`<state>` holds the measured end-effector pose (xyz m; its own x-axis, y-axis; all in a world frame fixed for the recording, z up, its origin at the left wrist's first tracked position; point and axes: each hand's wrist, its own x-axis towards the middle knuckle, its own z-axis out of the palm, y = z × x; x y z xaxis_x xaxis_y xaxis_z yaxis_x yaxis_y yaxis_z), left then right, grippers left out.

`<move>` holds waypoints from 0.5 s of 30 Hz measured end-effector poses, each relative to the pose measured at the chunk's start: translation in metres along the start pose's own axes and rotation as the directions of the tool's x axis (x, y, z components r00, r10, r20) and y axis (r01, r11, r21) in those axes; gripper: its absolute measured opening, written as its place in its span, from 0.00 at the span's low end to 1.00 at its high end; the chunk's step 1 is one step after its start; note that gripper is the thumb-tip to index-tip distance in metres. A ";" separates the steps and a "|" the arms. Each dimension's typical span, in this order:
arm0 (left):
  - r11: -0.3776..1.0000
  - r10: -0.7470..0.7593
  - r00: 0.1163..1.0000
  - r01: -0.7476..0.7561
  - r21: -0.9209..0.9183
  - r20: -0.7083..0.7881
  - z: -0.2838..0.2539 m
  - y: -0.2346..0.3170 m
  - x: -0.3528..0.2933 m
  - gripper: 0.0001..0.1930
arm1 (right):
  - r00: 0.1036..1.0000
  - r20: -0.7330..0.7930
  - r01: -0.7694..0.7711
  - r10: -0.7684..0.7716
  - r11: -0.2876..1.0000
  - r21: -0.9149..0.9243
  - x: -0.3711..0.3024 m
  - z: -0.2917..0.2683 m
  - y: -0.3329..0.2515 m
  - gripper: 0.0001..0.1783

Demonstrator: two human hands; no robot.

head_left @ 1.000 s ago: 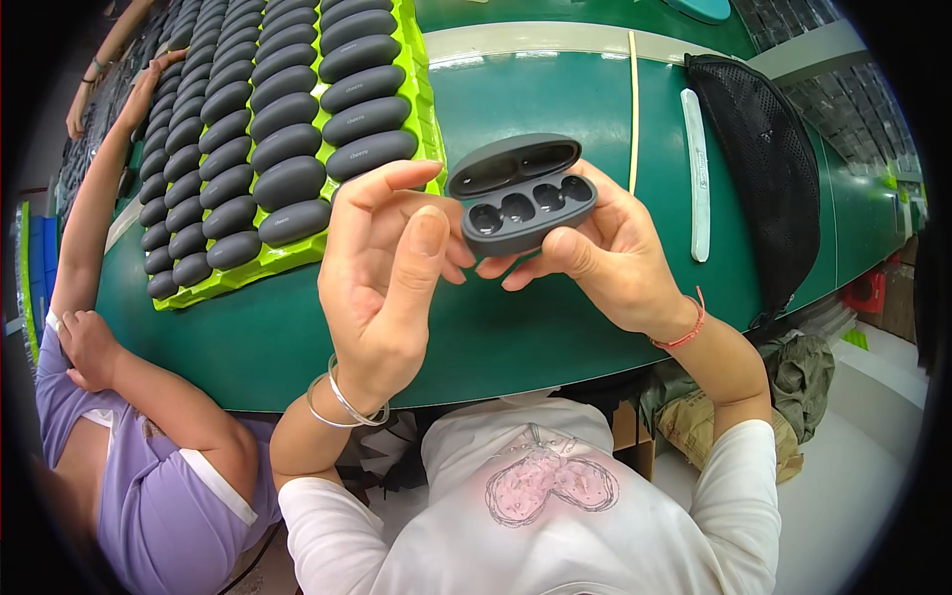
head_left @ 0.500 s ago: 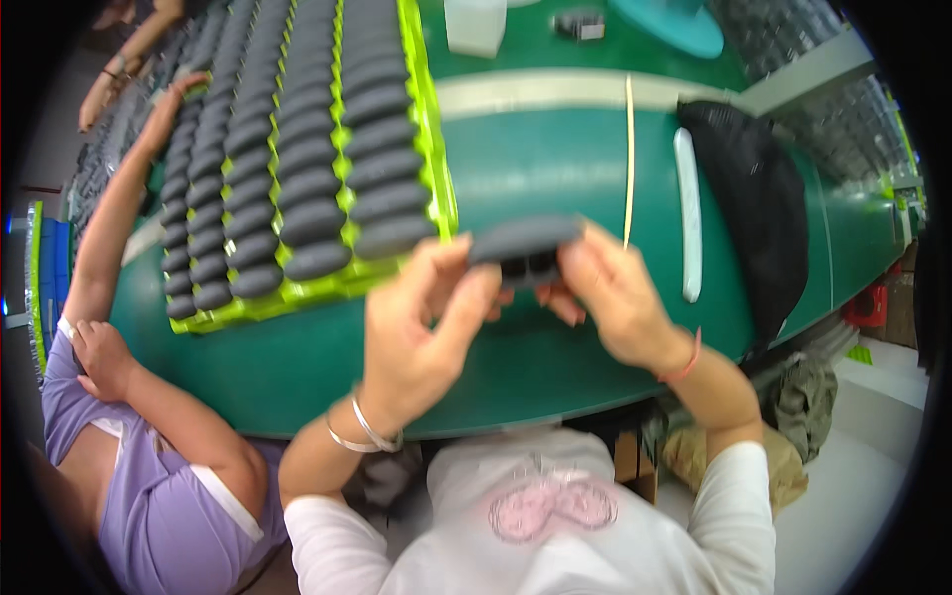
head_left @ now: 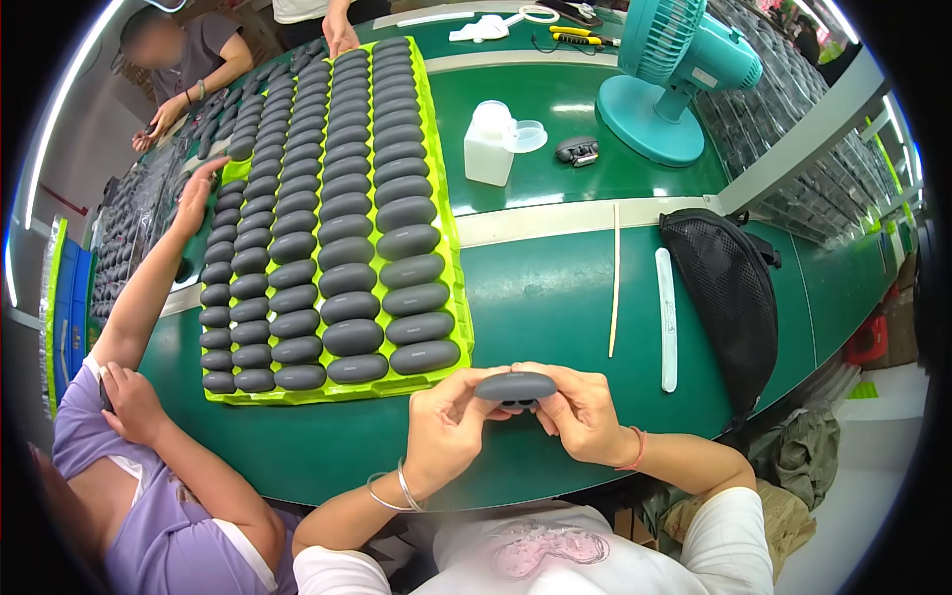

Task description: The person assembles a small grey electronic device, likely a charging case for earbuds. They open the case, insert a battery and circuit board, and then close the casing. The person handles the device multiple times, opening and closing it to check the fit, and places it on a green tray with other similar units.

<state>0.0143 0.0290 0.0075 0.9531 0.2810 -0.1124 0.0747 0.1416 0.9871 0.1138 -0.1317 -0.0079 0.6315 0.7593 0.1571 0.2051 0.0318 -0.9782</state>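
- I see the left hand (head_left: 446,424) and right hand (head_left: 585,415) gripping one dark-grey oval plastic case (head_left: 515,387) above the worktop's near edge.
- Its lid looks ajar, not shut; rows of matching cases (head_left: 423,356) sit apparently closed in a lime-green moulded tray (head_left: 459,307), beyond and leftward.
- Glossy green worktop (head_left: 555,288); teal fan (head_left: 659,45) at its far side; purple-clad co-worker (head_left: 164,506) at left.

The left forearm (head_left: 347,519) and right forearm (head_left: 689,463) angle inward; the left hand (head_left: 441,433) and right hand (head_left: 587,416) face each other, gripping; fingers (head_left: 454,385) bent, some probably hidden.
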 end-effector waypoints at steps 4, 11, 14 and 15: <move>0.993 -0.079 0.997 0.079 -0.087 -0.004 -0.005 0.001 0.007 0.10 | 0.989 0.052 -0.143 0.141 0.989 0.029 0.007 -0.001 -0.003 0.16; 0.985 0.011 0.999 -0.017 0.172 0.036 -0.013 0.013 0.004 0.17 | 1.000 -0.014 0.026 -0.026 0.999 0.022 0.009 -0.003 -0.002 0.23; 0.971 0.202 0.979 -0.198 0.134 -0.013 -0.015 0.019 0.004 0.20 | 0.999 0.025 0.049 -0.049 0.999 -0.014 0.010 -0.004 -0.007 0.20; 0.973 0.188 0.982 -0.188 0.131 0.011 -0.018 0.020 0.001 0.20 | 0.996 0.049 0.077 -0.075 0.996 -0.045 0.011 -0.004 -0.008 0.20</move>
<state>0.0116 0.0487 0.0249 0.9532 0.2923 0.0768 -0.0682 -0.0397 0.9969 0.1222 -0.1268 0.0017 0.5769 0.7857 0.2232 0.2864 0.0613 -0.9562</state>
